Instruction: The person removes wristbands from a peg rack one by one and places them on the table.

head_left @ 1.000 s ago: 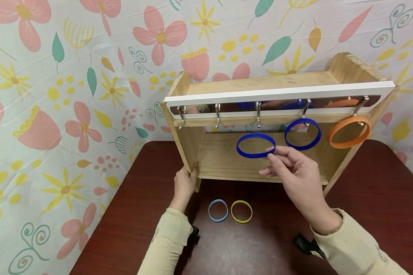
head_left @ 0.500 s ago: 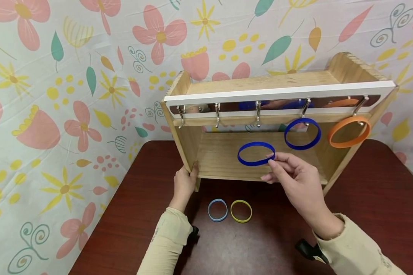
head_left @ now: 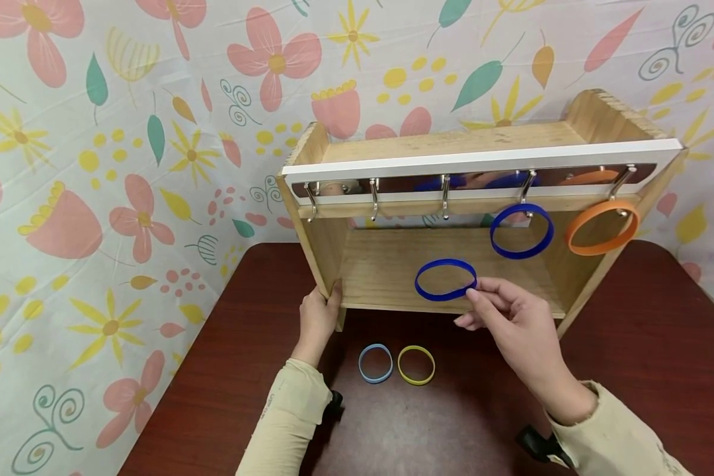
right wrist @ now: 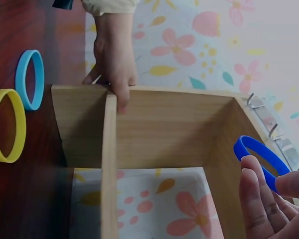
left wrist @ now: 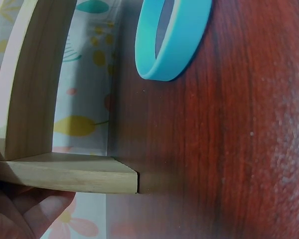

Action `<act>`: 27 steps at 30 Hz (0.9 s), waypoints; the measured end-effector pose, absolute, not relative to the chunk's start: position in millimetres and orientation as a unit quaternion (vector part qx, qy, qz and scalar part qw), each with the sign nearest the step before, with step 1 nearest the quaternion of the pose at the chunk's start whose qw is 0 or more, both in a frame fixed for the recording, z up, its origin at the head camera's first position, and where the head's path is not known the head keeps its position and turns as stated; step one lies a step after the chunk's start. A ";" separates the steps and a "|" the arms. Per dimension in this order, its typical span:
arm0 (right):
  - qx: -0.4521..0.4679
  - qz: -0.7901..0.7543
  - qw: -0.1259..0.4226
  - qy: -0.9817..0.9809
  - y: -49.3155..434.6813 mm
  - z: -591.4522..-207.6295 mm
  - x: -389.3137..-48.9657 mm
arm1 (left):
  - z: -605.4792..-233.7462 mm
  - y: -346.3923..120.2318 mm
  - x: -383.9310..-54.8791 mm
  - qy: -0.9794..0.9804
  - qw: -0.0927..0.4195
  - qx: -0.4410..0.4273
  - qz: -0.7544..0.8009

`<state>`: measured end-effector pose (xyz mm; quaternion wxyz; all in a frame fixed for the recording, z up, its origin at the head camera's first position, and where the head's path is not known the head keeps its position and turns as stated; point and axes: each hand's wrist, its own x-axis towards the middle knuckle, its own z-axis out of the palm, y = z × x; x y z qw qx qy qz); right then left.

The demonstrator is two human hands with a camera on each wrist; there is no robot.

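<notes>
Between thumb and fingertips my right hand [head_left: 514, 330] pinches a dark blue wristband [head_left: 446, 262] by its right edge, in front of the wooden shelf's lower board. My left hand [head_left: 318, 320] grips the lower left side of the wooden shelf [head_left: 398, 284]; its thumb lies on the inner face. A second blue wristband [head_left: 496, 248] hangs from the fourth hook, and an orange wristband [head_left: 601, 249] from the one at far right. On the table before the shelf lie a light blue wristband [head_left: 363, 373] and a yellow wristband [head_left: 416, 382], side by side.
A row of metal hooks [head_left: 445, 198] runs along the shelf's white-edged front rail; the three left ones carry nothing. The shelf stands on a dark red-brown table [head_left: 226, 390] against a flower-printed cloth [head_left: 184, 79].
My right hand has moved down a little with the pinched blue wristband, away from the hooks. The left hand keeps its grip on the shelf's side.
</notes>
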<state>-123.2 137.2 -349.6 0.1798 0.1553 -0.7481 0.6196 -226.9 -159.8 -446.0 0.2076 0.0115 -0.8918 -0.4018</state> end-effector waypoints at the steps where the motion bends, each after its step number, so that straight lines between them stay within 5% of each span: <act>1: 0.154 0.617 0.179 -0.750 138.1 -351.1 -122.9 | -446.1 -159.8 -226.9 -0.892 0.207 0.012 -0.402; 27: 0.100 0.615 0.089 -0.777 164.9 -383.9 -118.8 | -443.4 -158.7 -226.5 -0.894 0.199 0.021 -0.401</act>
